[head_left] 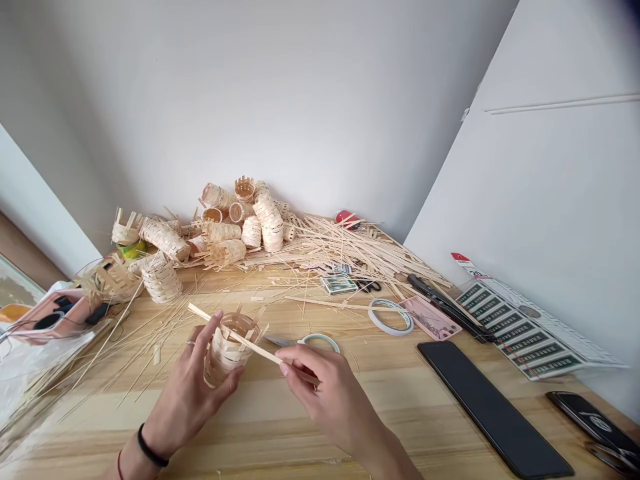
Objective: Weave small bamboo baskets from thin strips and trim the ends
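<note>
My left hand [187, 393] grips a small, unfinished woven bamboo basket [225, 353] from its side, with loose upright strips rising at the rim. My right hand [330, 393] pinches a long flat bamboo strip [255, 348] near its end. The strip runs up across the basket's mouth and out past its far side. Just beyond my right fingers, a pair of scissors [305, 341] with a pale green handle lies on the wooden table [300, 427].
Behind my hands lies a heap of woven bamboo cylinders [235, 227] among many loose strips [360, 250]. A tape roll [391, 317], a black tablet or phone [495, 407], another phone [595, 427] and a printed sheet [520, 327] lie to the right. A plastic bag [30, 373] sits left.
</note>
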A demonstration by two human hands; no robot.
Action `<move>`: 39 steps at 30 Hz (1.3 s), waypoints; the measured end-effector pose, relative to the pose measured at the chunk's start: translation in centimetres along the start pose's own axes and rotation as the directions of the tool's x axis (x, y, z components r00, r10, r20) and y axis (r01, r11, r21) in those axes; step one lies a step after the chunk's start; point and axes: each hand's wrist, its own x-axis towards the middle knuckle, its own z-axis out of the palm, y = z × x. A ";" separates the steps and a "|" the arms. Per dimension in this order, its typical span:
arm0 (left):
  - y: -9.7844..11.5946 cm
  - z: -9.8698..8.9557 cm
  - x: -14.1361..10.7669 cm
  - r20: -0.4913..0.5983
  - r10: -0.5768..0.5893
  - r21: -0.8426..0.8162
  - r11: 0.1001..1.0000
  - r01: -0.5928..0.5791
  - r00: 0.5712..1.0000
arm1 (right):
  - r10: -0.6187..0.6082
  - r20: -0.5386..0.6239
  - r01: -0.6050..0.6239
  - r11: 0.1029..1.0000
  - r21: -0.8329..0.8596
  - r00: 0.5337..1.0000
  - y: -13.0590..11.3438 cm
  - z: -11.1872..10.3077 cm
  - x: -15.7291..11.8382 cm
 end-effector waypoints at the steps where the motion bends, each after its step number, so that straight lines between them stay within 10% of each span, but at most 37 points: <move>1: 0.0 0.0 0.0 0.000 0.004 0.007 1.000 -0.004 1.000 | -0.001 -0.001 0.001 1.000 -0.004 1.000 0.0 0.0 0.0; 18: 0.6 -0.3 0.0 0.021 0.131 0.078 0.988 -0.132 0.991 | 0.022 0.010 -0.022 1.000 -0.011 1.000 -0.2 0.2 -0.1; 39: 0.8 -1.1 0.4 0.076 0.009 -0.004 1.000 -0.009 0.997 | -0.017 0.023 0.017 1.000 0.002 1.000 -0.1 -1.0 0.0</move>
